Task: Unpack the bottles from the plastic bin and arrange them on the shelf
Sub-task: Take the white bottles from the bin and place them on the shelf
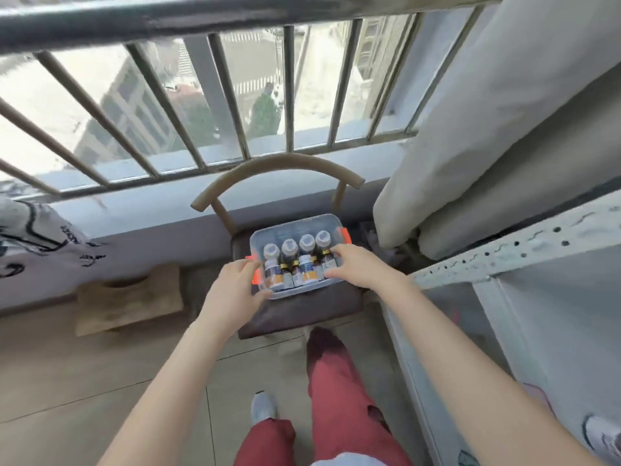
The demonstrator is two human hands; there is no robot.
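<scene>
A home, a room high in an apartment block: a barred window across the upper frame looks down on buildings, a pale curtain hangs upper right, and a chair stands centre on tiled floor beside a metal shelf.

I see my left hand and right hand gripping opposite ends of the plastic bin, four bottles inside, chair beneath.
</scene>
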